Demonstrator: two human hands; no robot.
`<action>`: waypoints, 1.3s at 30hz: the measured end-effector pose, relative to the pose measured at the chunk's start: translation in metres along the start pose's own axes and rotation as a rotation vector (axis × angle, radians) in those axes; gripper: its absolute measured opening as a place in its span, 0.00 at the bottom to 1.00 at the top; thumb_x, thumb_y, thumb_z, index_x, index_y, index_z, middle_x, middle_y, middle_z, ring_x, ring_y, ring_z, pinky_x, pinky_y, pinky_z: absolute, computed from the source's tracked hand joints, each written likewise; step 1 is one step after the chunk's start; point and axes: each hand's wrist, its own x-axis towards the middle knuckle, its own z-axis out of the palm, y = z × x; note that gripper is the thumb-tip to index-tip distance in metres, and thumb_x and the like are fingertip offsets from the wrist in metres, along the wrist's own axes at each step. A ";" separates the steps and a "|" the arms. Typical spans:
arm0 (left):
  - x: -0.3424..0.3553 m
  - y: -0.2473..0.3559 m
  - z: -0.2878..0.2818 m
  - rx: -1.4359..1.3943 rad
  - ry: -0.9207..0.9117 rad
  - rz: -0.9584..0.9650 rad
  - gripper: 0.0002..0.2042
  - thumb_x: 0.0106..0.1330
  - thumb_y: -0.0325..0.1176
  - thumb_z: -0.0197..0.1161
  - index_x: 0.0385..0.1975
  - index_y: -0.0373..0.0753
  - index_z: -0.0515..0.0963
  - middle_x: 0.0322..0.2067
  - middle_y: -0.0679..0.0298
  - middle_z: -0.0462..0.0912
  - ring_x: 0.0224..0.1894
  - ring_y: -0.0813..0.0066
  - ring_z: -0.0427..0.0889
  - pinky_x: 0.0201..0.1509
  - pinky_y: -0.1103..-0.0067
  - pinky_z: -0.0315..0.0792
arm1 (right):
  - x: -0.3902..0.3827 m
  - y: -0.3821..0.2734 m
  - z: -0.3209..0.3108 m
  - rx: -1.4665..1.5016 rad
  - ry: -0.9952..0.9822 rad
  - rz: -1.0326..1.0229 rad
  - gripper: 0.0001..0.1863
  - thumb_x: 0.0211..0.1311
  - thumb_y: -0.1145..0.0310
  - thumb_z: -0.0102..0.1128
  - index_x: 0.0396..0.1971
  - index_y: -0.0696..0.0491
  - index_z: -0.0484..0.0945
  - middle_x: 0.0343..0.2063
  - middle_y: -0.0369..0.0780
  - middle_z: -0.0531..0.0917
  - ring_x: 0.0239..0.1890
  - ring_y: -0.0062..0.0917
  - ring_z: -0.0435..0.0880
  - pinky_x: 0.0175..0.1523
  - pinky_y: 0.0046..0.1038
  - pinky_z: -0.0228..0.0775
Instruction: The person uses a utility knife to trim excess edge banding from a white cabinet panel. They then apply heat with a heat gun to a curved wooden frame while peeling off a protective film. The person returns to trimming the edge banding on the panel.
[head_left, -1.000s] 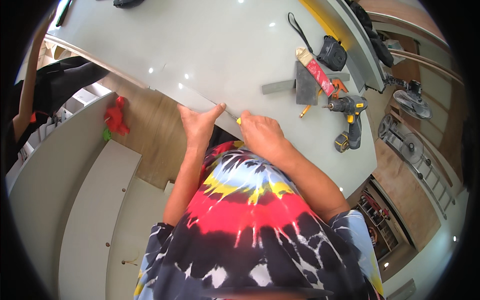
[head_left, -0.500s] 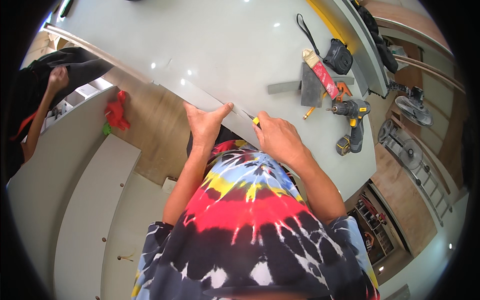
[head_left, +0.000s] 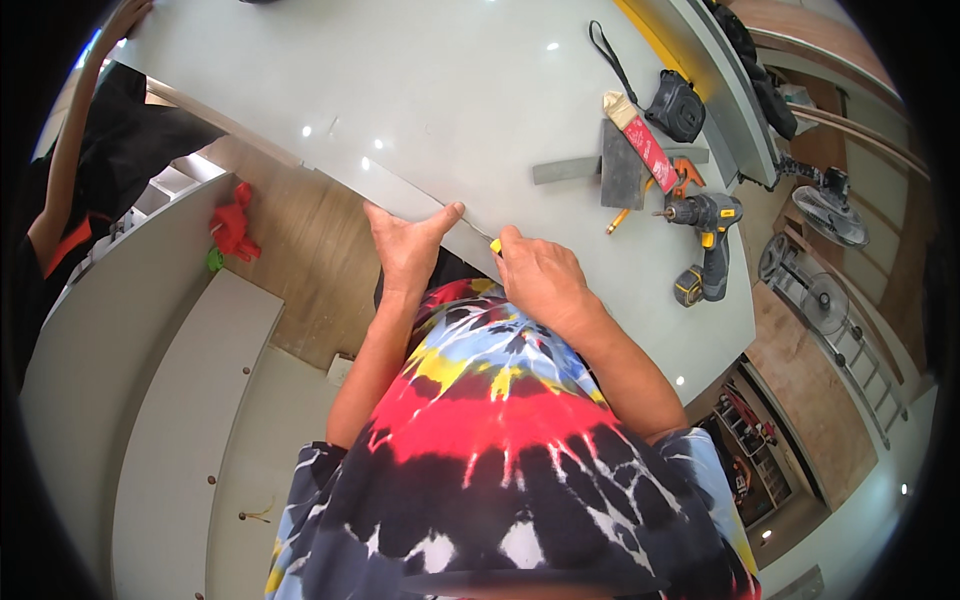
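A large white board [head_left: 450, 110] lies in front of me, with a thin line along its near edge. My left hand [head_left: 405, 245] grips that edge, its thumb stretched over the top and its other fingers mostly hidden below. To the right, my right hand [head_left: 545, 277] is closed around a utility knife [head_left: 496, 246]. Only a bit of its yellow handle and a thin blade show; the blade points left along the line, toward my left thumb.
A cordless drill [head_left: 708, 235], tape measure [head_left: 677, 105], red-handled brush [head_left: 645, 150], grey plate [head_left: 622, 165], pencil [head_left: 617, 221] and orange clamp [head_left: 688, 177] lie on the right. Another person's arm [head_left: 70, 160] reaches the board's far left. A red glove [head_left: 232, 225] hangs over a panel.
My right hand has slid slightly left with the knife, closer to my left thumb. My left hand has barely moved. The other person's arm has reached forward onto the board's far corner.
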 end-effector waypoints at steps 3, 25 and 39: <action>0.001 0.003 -0.001 -0.004 -0.019 0.014 0.41 0.50 0.22 0.80 0.64 0.30 0.62 0.54 0.55 0.77 0.55 0.67 0.80 0.61 0.71 0.77 | 0.002 -0.003 0.002 -0.017 -0.017 0.007 0.08 0.71 0.69 0.57 0.37 0.59 0.75 0.27 0.53 0.87 0.34 0.50 0.89 0.41 0.48 0.81; -0.005 0.017 -0.023 0.057 -0.034 -0.179 0.45 0.57 0.29 0.80 0.70 0.28 0.56 0.57 0.51 0.73 0.57 0.62 0.77 0.62 0.67 0.74 | -0.016 0.042 -0.015 0.372 0.272 0.133 0.16 0.75 0.60 0.59 0.38 0.60 0.70 0.25 0.57 0.83 0.34 0.59 0.84 0.40 0.52 0.74; 0.057 0.062 -0.014 1.053 -0.567 0.672 0.12 0.61 0.38 0.75 0.34 0.36 0.84 0.30 0.59 0.85 0.35 0.59 0.84 0.45 0.68 0.75 | 0.000 0.045 0.055 0.326 0.562 0.247 0.22 0.63 0.57 0.72 0.40 0.57 0.72 0.29 0.51 0.86 0.36 0.52 0.87 0.41 0.49 0.77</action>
